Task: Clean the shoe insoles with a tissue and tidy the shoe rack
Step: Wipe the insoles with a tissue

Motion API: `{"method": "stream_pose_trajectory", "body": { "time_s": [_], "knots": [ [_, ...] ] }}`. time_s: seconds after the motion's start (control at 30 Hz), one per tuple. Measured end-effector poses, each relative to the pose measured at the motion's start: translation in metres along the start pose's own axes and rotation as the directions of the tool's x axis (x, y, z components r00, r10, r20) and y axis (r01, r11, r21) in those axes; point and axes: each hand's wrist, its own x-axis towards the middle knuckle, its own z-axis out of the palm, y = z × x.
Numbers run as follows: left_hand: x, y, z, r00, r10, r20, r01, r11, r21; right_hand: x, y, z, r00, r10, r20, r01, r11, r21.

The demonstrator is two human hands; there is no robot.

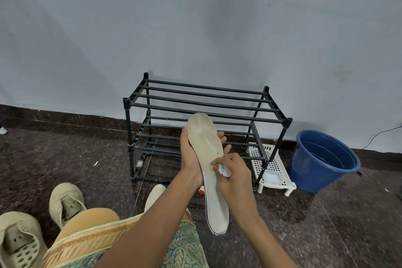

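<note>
A long off-white insole [206,143] is held up in front of the black shoe rack [204,102]. My left hand [191,156] grips it from behind and below, thumb along its left edge, fingertips showing past its right edge. My right hand [233,172] pinches a small crumpled white tissue [224,170] and presses it against the insole's right edge near the middle. The rack stands against the wall with bare shelves. Two beige shoes [65,202] [19,241] sit on the floor at lower left.
A blue bucket [324,159] stands right of the rack, with a white perforated plastic stand [269,169] between them. Another pale shoe toe [154,196] shows behind my left forearm. My knee in tan and patterned cloth fills the bottom. The floor is dark speckled stone.
</note>
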Motion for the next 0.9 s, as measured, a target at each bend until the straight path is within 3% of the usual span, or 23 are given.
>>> {"method": "stream_pose_trajectory", "body": {
  "time_s": [0.2,0.47,0.73,0.9],
  "knots": [
    [0.001,0.0,-0.001,1.0,0.011,0.008,-0.011,1.0,-0.004,0.002,0.003,0.002,0.997,-0.016,-0.074,0.011,0.998,-0.063],
    [0.003,0.001,-0.002,0.998,0.062,-0.012,-0.062,0.997,-0.044,-0.006,-0.006,0.007,0.999,-0.004,-0.034,0.007,0.995,0.101],
    [0.002,0.001,-0.001,0.999,0.047,0.0,-0.047,0.998,-0.048,-0.005,0.008,0.002,0.999,0.037,-0.039,-0.037,0.999,0.018],
    [0.003,0.001,-0.001,0.998,0.057,-0.003,-0.057,0.998,-0.033,-0.006,-0.001,0.006,0.999,0.032,-0.028,-0.03,0.998,0.06]
  ]
}}
